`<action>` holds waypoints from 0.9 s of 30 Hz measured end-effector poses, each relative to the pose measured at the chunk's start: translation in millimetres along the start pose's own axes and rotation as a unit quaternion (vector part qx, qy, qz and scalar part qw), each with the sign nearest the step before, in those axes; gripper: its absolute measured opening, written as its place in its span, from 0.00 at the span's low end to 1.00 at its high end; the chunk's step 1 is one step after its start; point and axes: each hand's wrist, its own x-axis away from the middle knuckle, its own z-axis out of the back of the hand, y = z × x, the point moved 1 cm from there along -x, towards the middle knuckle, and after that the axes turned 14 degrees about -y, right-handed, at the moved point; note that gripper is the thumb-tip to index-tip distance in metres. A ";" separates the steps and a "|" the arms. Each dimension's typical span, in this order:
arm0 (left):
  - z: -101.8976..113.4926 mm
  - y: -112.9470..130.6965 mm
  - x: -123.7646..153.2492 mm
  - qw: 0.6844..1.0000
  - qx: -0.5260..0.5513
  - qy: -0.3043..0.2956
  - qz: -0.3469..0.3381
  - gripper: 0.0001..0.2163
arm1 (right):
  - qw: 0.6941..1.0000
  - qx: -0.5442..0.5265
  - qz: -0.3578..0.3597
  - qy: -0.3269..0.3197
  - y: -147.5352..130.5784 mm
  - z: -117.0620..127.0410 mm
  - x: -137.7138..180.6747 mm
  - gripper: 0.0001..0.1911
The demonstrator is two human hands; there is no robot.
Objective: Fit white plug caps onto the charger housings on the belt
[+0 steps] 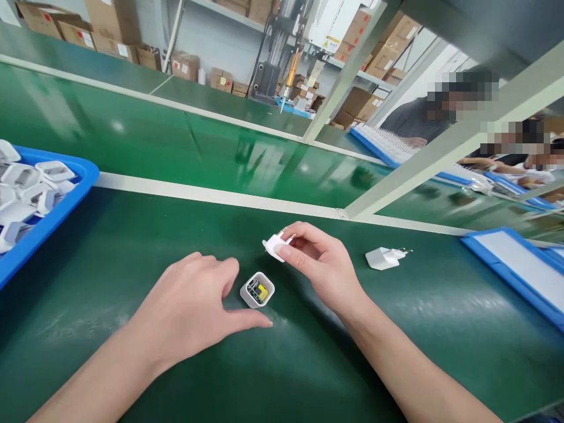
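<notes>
A white charger housing (257, 290) stands on the green work surface with its open top facing me; a circuit board with a yellow part shows inside. Around its left side curves my left hand (198, 305), thumb and fingers apart and nothing held between them. Just above and to the right, my right hand (324, 264) pinches a white plug cap (277, 245) with two metal pins pointing up. The cap is apart from the housing. Farther right lies a white charger (385, 258) with its pins pointing right.
At the left edge a blue tray (88, 173) holds several white plastic shells. A blue-rimmed tray (520, 258) lies at the right. Behind the green divider (198, 147) stand a machine (273, 64), cardboard boxes (185, 66) and other people at work. A slanted post (440, 147) rises at right.
</notes>
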 end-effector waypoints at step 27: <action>-11.8 5.0 -11.6 0.988 0.136 0.046 -0.058 0.11 | 0.930 0.313 0.089 -0.170 -18.1 -8.0 9.1 0.03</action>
